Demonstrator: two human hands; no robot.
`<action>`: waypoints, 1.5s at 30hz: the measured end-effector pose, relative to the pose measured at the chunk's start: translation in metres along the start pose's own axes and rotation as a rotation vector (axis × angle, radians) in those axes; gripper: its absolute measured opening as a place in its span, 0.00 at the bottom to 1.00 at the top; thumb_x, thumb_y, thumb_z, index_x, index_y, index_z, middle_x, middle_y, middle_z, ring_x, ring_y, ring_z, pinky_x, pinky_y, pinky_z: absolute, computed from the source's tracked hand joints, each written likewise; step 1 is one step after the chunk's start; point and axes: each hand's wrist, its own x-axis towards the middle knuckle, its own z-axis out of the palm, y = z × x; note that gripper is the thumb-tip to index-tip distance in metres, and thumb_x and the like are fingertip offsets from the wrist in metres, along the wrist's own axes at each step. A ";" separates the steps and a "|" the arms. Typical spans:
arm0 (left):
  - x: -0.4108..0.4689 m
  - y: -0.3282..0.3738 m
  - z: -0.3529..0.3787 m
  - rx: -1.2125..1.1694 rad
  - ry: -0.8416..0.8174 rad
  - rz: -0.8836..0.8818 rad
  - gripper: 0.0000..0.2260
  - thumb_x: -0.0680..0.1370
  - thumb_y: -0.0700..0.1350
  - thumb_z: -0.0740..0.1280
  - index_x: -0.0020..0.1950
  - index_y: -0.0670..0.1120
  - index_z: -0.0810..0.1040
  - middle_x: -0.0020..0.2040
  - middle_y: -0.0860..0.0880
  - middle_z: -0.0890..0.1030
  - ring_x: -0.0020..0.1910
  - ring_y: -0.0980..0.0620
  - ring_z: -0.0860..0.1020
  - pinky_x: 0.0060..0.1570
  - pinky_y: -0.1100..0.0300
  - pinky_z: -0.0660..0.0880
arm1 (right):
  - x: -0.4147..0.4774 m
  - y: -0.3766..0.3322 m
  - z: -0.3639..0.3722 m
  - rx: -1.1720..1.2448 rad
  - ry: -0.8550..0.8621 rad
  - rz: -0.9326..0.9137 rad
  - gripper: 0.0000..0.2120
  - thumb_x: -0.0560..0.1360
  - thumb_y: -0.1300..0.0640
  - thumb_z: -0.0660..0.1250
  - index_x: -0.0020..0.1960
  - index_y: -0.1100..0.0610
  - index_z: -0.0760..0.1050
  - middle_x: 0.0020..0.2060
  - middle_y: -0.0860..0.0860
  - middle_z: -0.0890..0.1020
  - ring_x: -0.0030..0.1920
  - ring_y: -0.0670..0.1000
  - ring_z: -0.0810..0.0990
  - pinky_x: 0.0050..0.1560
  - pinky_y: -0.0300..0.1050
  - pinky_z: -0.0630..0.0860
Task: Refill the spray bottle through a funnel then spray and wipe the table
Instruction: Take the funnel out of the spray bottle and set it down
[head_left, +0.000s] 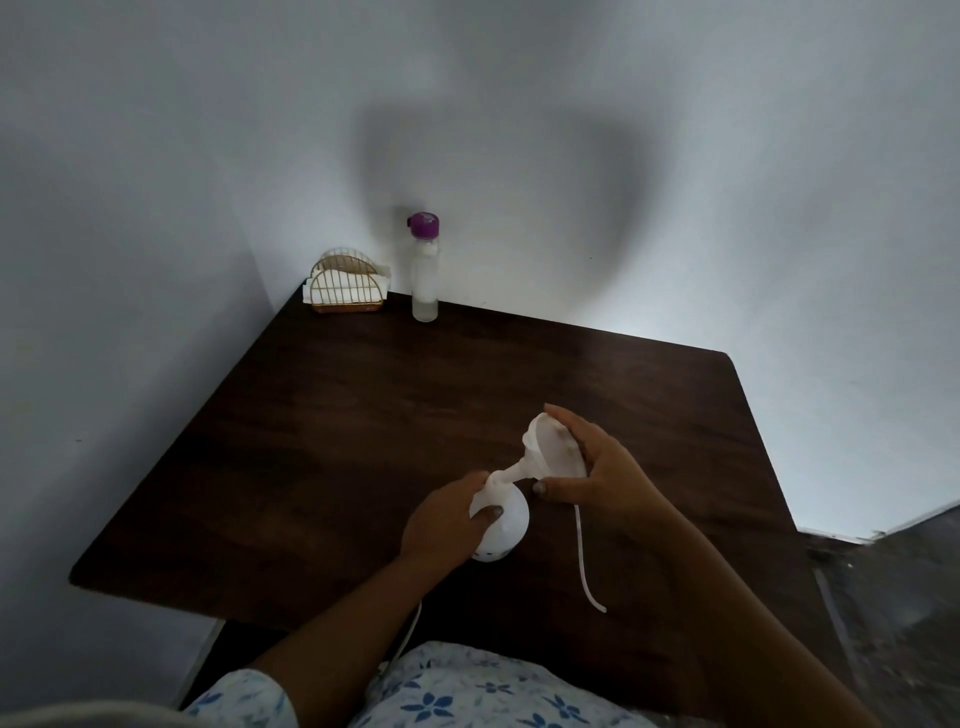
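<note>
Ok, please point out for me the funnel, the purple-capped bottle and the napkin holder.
funnel (551, 448), head view, on the inside of its wide bowl.
purple-capped bottle (425, 280), head view, on its clear body below the cap.
napkin holder (347, 293), head view, on its front gold wire arch.

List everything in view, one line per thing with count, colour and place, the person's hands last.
table: one, dark brown, fills the middle of the view
spray bottle: one, white, upright near the table's front edge
funnel: one, white, tilted, spout at the spray bottle's neck
tube: one, white, thin, lying on the table right of the spray bottle
water bottle: one, clear with purple cap, standing at the table's back edge
napkin holder: one, gold wire, back left corner, white napkins inside
left hand: one, holds the spray bottle
right hand: one, holds the funnel's bowl
</note>
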 end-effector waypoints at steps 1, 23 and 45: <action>0.000 0.000 0.000 0.006 -0.001 -0.001 0.20 0.76 0.55 0.64 0.67 0.52 0.69 0.62 0.53 0.76 0.61 0.53 0.73 0.62 0.54 0.70 | 0.000 -0.001 -0.001 -0.009 -0.003 0.003 0.40 0.65 0.50 0.76 0.70 0.37 0.59 0.63 0.44 0.67 0.61 0.47 0.69 0.57 0.45 0.73; 0.000 0.004 -0.015 0.151 -0.118 0.047 0.21 0.79 0.50 0.58 0.72 0.50 0.61 0.68 0.49 0.70 0.67 0.51 0.68 0.66 0.54 0.67 | -0.009 -0.021 0.002 -0.183 0.024 0.040 0.43 0.66 0.53 0.76 0.73 0.42 0.56 0.66 0.48 0.64 0.59 0.47 0.66 0.43 0.29 0.67; 0.101 0.040 -0.135 -0.226 0.116 0.140 0.09 0.77 0.42 0.63 0.57 0.46 0.76 0.47 0.52 0.79 0.42 0.59 0.79 0.40 0.70 0.75 | 0.116 -0.061 0.026 -0.391 0.215 -0.016 0.49 0.62 0.44 0.77 0.73 0.52 0.53 0.68 0.53 0.58 0.63 0.53 0.68 0.55 0.42 0.69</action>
